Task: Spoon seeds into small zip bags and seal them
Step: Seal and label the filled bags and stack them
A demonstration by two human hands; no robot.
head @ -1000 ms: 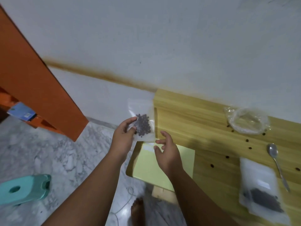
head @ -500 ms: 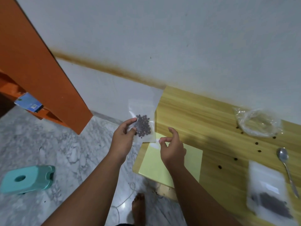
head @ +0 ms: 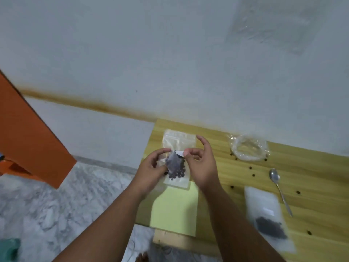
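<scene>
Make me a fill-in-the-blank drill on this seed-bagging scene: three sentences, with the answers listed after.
1. The left hand and right hand pinch the small zip bag, which holds dark ___.
2. The metal ___ lies untouched on the wooden table.
3. The larger seed bag lies flat on the person's ___ side.

Missing words: seeds; spoon; right.

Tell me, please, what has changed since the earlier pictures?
The right grip rose from the pale yellow paper sheet and now pinches a small white slip at the small clear zip bag of dark seeds. The left grip keeps holding that bag, now over the light wooden table. The metal spoon and the large clear seed pouch stayed put.
</scene>
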